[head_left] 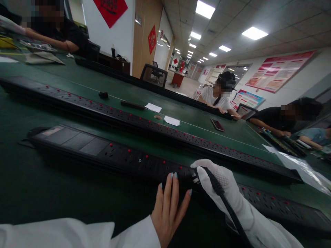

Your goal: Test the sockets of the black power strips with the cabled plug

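Observation:
A long black power strip (155, 169) with red dots along its sockets lies across the green table before me. Bare and with fingers spread, my left hand (168, 205) rests its fingertips on the strip's near edge. My right hand (219, 184), in a white glove, is closed around a black power plug (205, 174) whose metal prongs show on its left side. The plug is close over the strip's sockets; whether its prongs touch them I cannot tell. Its black cable (231, 213) runs down toward the bottom edge. My glove hides part of the strip.
Behind lies a second long power strip (134, 119), parallel to the first. Farther back are white paper slips (171, 121), a small black object (103, 95), a phone (217, 125) and a hole (157, 117) in the table (77, 210). Several people sit around the far sides.

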Motion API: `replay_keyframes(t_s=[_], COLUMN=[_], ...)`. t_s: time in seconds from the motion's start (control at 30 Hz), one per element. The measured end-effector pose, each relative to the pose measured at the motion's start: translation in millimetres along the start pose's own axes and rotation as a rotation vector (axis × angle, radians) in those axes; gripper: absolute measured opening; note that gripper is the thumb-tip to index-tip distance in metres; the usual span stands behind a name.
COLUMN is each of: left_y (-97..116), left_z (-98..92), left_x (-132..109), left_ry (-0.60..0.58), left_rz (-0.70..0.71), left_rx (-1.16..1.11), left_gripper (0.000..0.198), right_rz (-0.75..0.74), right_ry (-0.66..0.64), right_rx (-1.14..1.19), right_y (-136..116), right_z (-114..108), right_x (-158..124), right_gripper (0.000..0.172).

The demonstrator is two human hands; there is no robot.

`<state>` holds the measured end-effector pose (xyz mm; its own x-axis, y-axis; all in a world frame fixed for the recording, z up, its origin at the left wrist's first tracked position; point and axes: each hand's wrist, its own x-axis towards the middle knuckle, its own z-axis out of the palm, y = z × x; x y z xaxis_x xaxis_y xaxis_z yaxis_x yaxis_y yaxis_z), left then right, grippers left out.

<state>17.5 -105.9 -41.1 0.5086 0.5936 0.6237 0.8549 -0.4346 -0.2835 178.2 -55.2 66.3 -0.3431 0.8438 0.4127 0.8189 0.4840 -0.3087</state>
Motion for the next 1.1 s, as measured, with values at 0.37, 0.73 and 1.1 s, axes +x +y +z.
replay_keyframes(t_s=[0.37, 0.73, 1.1], left_y=[-15, -4, -4], left_z=[-12.9, -0.4, -5.7], left_x=[2, 1, 3], left_ry=[-0.017, 0.067, 0.011], left_rz=[0.12, 0.032, 0.012], left_rx=[0.172, -0.029, -0.04], left_gripper=[0.077, 0.075, 0.06], right_rz=[-0.101, -0.151, -0.111], right_ry=[-0.104, 0.069, -0.036], right_rx=[-0.343, -0.682, -0.51], right_y=[-16, -20, -8], right_z=[17, 35, 40], right_x=[22, 11, 2], right_gripper=[0.029, 0.038, 0.028])
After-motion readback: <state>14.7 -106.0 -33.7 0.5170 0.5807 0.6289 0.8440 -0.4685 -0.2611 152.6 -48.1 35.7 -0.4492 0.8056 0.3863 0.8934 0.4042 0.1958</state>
